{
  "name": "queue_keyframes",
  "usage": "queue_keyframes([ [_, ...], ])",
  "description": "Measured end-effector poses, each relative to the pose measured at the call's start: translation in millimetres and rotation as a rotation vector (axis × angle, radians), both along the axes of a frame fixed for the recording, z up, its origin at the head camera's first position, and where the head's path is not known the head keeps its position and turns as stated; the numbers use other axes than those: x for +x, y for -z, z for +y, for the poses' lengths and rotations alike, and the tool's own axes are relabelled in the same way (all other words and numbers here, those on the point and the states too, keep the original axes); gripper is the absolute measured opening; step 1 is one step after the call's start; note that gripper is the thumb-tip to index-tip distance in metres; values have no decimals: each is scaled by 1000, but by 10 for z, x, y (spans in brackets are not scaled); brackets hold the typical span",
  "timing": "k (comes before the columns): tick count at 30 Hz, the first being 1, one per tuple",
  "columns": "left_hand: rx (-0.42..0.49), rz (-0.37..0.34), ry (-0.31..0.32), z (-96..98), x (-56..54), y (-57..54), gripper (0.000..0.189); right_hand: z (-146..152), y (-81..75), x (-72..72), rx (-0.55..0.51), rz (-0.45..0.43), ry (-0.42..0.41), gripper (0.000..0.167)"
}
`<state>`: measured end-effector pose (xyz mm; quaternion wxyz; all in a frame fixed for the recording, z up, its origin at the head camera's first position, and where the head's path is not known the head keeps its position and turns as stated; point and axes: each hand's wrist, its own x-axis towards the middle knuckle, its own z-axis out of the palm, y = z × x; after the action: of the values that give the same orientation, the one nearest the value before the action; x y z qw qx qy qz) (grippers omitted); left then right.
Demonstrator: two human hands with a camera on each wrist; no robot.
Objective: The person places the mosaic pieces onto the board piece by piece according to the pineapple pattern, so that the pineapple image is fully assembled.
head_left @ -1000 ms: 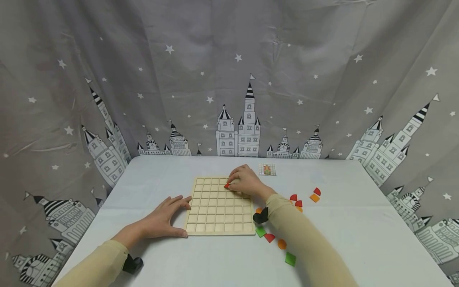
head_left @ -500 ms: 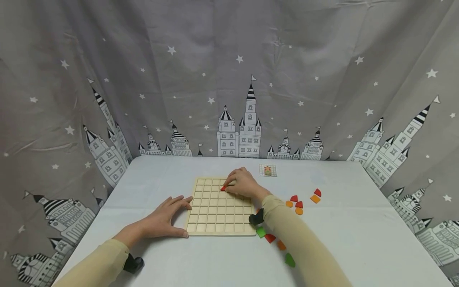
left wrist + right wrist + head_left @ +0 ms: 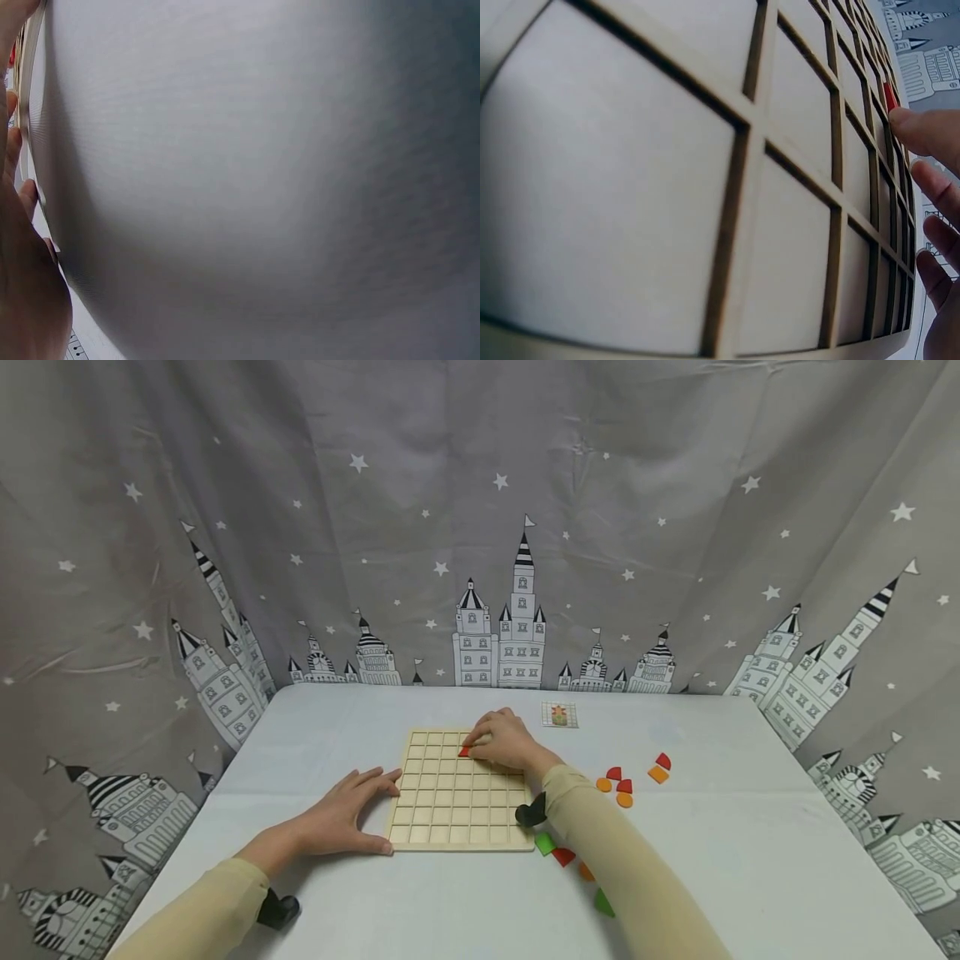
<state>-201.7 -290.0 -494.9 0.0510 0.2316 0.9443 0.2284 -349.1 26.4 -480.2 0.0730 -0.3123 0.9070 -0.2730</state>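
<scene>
A pale wooden board (image 3: 442, 818) with a grid of square recesses lies on the white table. Over its far rows, my right hand (image 3: 506, 742) pinches a small red piece (image 3: 464, 752) with thumb and fingertips. In the right wrist view the red piece (image 3: 889, 96) shows as a thin sliver at the thumb (image 3: 922, 133), low against the grid. Whether it lies inside a recess I cannot tell. My left hand (image 3: 341, 817) rests at the board's left edge, thumb and fingers spread and touching the rim. The left wrist view mostly shows blurred white cloth, with part of that hand (image 3: 30, 277) at its left.
Right of the board lie loose tiles: a green one (image 3: 545, 843), red quarter-rounds (image 3: 625, 786), orange discs (image 3: 625, 800) and an orange square (image 3: 658, 773). My right sleeve (image 3: 622, 860) partly covers some. A small pattern card (image 3: 559, 714) lies behind. A grey castle-print curtain (image 3: 480, 527) closes the back.
My right hand has shifted a little left and nearer over the board, carrying the red piece with it. Since half a second ago it has barely moved. The left hand stays at the rim.
</scene>
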Motion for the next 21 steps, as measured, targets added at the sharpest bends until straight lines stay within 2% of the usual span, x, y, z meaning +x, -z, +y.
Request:
queue_keyframes([
  [6,2,4,9,-8,3,-7,83,2,15,14,4,6,-9,16],
  [21,-12,-19,-16,16,9,-21,83,16,47,17,-15,11,-5,20],
])
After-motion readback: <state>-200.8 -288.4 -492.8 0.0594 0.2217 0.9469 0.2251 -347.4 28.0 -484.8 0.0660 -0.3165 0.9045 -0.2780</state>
